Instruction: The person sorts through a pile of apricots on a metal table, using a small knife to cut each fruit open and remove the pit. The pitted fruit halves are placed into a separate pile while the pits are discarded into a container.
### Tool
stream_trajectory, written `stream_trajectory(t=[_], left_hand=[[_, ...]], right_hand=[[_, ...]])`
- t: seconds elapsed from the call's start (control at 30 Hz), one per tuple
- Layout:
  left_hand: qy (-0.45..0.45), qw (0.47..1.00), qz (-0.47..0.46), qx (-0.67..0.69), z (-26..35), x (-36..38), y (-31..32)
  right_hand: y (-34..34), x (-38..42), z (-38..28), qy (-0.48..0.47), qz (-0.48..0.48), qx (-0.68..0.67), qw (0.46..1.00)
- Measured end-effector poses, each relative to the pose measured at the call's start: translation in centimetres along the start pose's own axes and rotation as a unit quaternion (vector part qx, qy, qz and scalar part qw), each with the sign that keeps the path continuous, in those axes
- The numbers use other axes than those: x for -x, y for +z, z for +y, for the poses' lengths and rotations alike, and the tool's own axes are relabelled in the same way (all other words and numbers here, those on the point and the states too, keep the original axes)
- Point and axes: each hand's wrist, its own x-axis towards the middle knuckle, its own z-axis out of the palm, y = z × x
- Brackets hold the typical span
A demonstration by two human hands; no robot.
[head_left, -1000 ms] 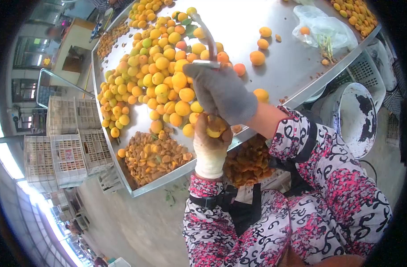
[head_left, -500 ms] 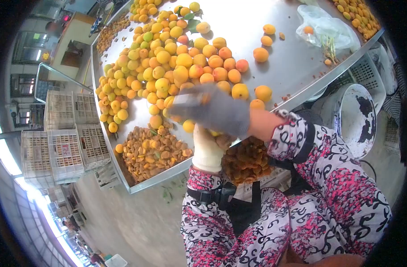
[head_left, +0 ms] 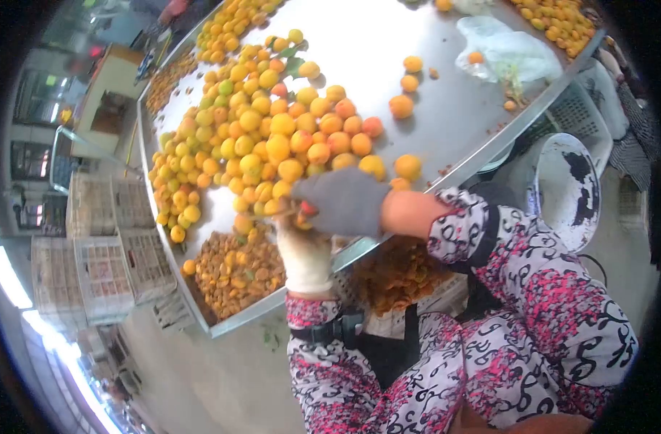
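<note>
My left hand (head_left: 303, 259), in a white glove, is closed at the near edge of the metal table, its fingers partly hidden. My right hand (head_left: 347, 202), in a grey glove, meets it from the right with curled fingers. Between them shows a small orange and red piece of apricot (head_left: 302, 218), blurred; whatever else the right fingers grip is hidden. Just beyond the hands spreads a large pile of whole yellow-orange apricots (head_left: 280, 137). To the left, in the table's corner, lies a heap of brown pits (head_left: 236, 273) with some orange pieces.
Under the table edge sits a crate of dark orange apricot flesh (head_left: 399, 271). A clear plastic bag (head_left: 507, 50) lies on the table's far right. A worn white basin (head_left: 567, 192) stands right, and stacked plastic crates (head_left: 106, 267) stand on the left.
The view has shifted slightly, so the table contents sit further left. The right hand, blurred before over the left, is now steadier beside it, and an orange-red piece shows between them.
</note>
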Motion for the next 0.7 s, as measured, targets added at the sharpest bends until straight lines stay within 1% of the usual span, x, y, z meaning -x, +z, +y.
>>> stream_trajectory(t=[0.03,0.07,0.13,0.17,0.2,0.23,0.27,0.3,0.37,0.4,0.43,0.47,0.53,0.6,0.63,0.67,0.7], left_hand=[[0.072,0.989,-0.012,-0.13,-0.6,0.0,-0.4],[0.146,0.955,-0.019,-0.256,-0.9,-0.1,-0.9],[0.07,0.965,-0.061,-0.246,0.2,0.5,-1.2],[-0.053,0.998,-0.018,-0.04,0.9,0.2,-0.8],[0.174,0.9,-0.042,-0.397,0.9,-0.9,-1.2],[0.077,0.963,-0.021,-0.259,1.0,-0.5,-1.3],[-0.024,0.993,0.003,-0.114,1.4,0.0,-1.5],[-0.024,0.993,0.004,-0.114,2.4,0.1,-1.3],[-0.149,0.989,-0.015,0.014,4.1,0.3,-1.6],[-0.15,0.989,-0.01,0.011,4.4,0.6,-1.7],[-0.155,0.987,-0.041,0.002,4.5,0.9,-1.5],[-0.159,0.985,-0.074,-0.005,4.6,1.4,-1.2],[-0.15,0.985,-0.083,-0.008,4.9,2.1,-0.5],[-0.181,0.965,-0.17,-0.081,5.0,2.5,-0.6],[-0.214,0.96,-0.176,-0.049,5.3,3.0,-0.5],[-0.215,0.96,-0.175,-0.05,5.6,3.1,-0.2],[-0.191,0.947,-0.234,-0.11,5.8,3.0,0.2]], right_hand=[[-0.3,0.1,0.0,-0.003,-0.006,0.006,1.0],[-0.8,0.0,0.3,0.005,0.001,0.016,1.0],[-1.4,-0.4,0.9,0.062,-0.053,-0.017,0.997],[-1.5,-0.6,1.3,0.079,-0.05,-0.018,0.995],[-2.2,-0.5,1.7,0.083,-0.046,-0.016,0.995],[-3.0,-0.5,2.1,0.092,-0.026,-0.015,0.995],[-3.7,-0.5,2.7,0.099,-0.008,-0.015,0.995],[-4.1,-0.7,3.8,0.107,0.004,-0.01,0.994],[-4.8,-1.0,7.0,0.13,0.077,-0.003,0.989],[-5.4,-1.4,8.9,0.18,0.064,0.016,0.981],[-7.4,-0.6,8.6,0.191,0.081,0.072,0.976],[-7.3,-0.4,10.7,0.187,0.128,0.127,0.966],[-8.0,0.3,13.2,0.19,0.141,0.138,0.962],[-8.4,0.5,14.4,0.298,0.085,0.164,0.936],[-8.3,0.3,14.8,0.299,0.049,0.169,0.938],[-7.9,0.4,15.1,0.299,0.048,0.169,0.938],[-7.6,0.5,14.7,0.293,0.05,0.161,0.941]])
